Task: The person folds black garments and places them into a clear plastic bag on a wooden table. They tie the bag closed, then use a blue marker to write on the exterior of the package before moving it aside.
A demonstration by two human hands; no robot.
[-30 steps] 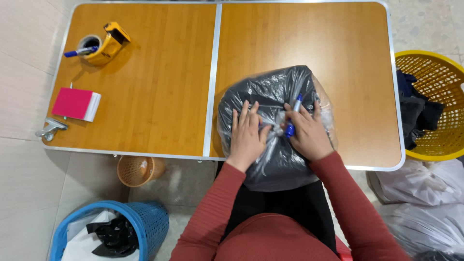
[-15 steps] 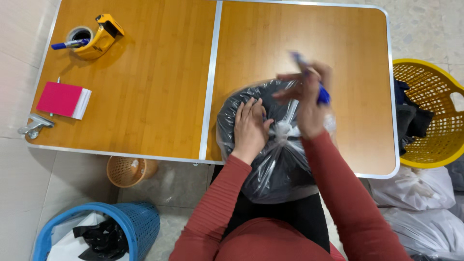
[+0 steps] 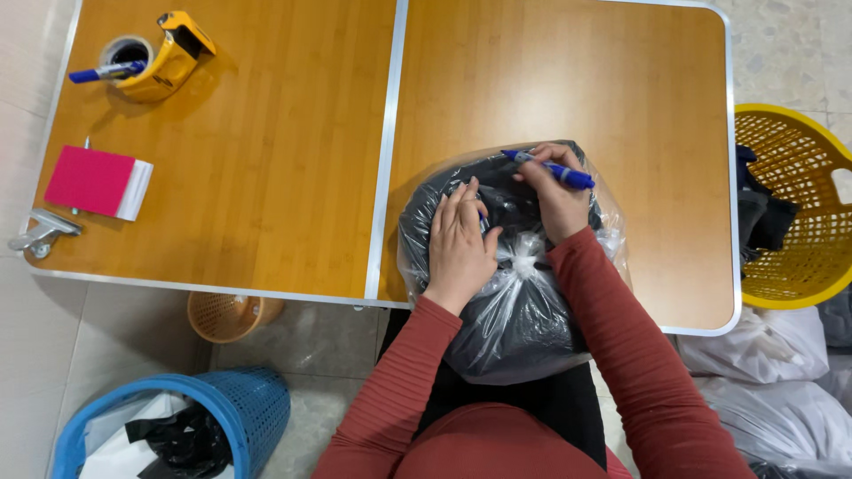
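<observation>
Now the left hand (image 3: 460, 244) is pressing flat and unclenched on the clear plastic bag (image 3: 515, 302) of dark clothing, lying at the near table (image 3: 266, 177) edge, while the right hand (image 3: 555, 200) is gripping a blue marker (image 3: 550, 168) above it. Labelling seems underway; writing will need the film kept taut.

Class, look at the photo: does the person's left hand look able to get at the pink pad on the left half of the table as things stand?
Probably yes. The left hand rests flat on the bagged bundle holding nothing, and bare tabletop lies between it and the pink pad. It may need a stretch across.
</observation>
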